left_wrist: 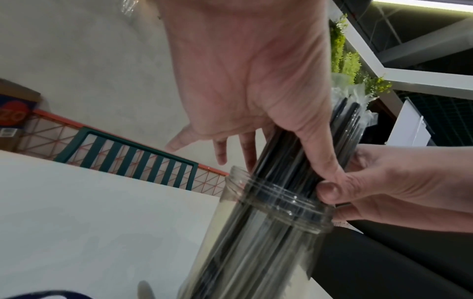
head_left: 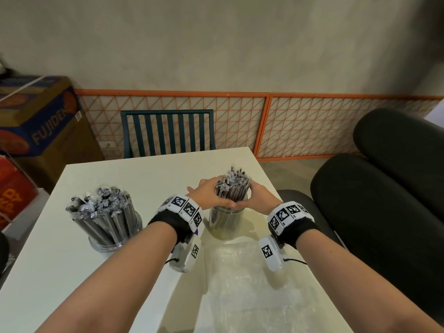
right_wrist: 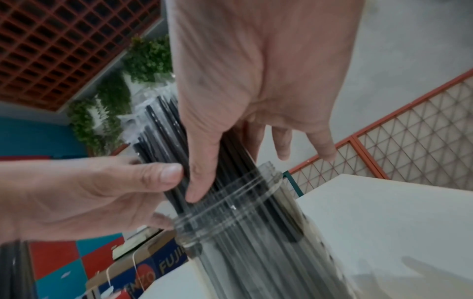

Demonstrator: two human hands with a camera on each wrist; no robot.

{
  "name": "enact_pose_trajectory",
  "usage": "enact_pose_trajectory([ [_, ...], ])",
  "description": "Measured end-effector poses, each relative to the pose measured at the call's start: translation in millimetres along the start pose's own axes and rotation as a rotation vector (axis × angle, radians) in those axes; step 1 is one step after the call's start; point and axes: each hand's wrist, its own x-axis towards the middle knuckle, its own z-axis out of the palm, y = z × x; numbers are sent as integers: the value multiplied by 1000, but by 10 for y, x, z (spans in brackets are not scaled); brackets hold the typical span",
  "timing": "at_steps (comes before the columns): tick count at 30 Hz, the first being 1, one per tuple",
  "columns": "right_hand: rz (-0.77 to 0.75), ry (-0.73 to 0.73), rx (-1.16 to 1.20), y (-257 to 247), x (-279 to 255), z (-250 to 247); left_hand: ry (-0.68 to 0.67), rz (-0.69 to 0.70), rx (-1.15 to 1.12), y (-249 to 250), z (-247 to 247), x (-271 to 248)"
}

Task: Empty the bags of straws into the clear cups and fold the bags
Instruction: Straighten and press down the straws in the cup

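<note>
A bundle of black wrapped straws (head_left: 232,188) stands upright in a clear cup (head_left: 225,224) right of the table's middle. My left hand (head_left: 210,195) and right hand (head_left: 257,197) grip the bundle from both sides, just above the cup's rim, with the thumbs meeting in front. In the left wrist view my left thumb lies along the straws (left_wrist: 281,153) above the cup's threaded rim (left_wrist: 276,194). The right wrist view shows my right thumb on the straws (right_wrist: 163,129) over the cup (right_wrist: 243,232). A second clear cup (head_left: 113,227), packed with straws, stands at the left. An empty clear bag (head_left: 245,272) lies flat on the table before me.
The white table (head_left: 144,179) has a dark green chair (head_left: 168,131) at its far edge. Black padded seats (head_left: 372,200) stand close on the right. Cardboard boxes (head_left: 36,121) are stacked at the left, and an orange mesh panel (head_left: 312,123) lines the wall.
</note>
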Motion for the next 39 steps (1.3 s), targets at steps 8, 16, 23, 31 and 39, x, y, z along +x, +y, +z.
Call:
enact_pose_trajectory([
  [8,-18,4,79,71,31,-30,-12,29,-59,-77,21,60],
  [16,-11,-27,101,11,66,-69,-14,60,-195,-52,-24,41],
  [23,-72,83,230,-135,140,-150,122,173,-293,80,-99,66],
  [31,-86,-41,61,-4,34,-113,8,119,-244,-74,-63,44],
  [39,-123,4,60,-8,39,-29,106,113,-253,-126,106,66],
])
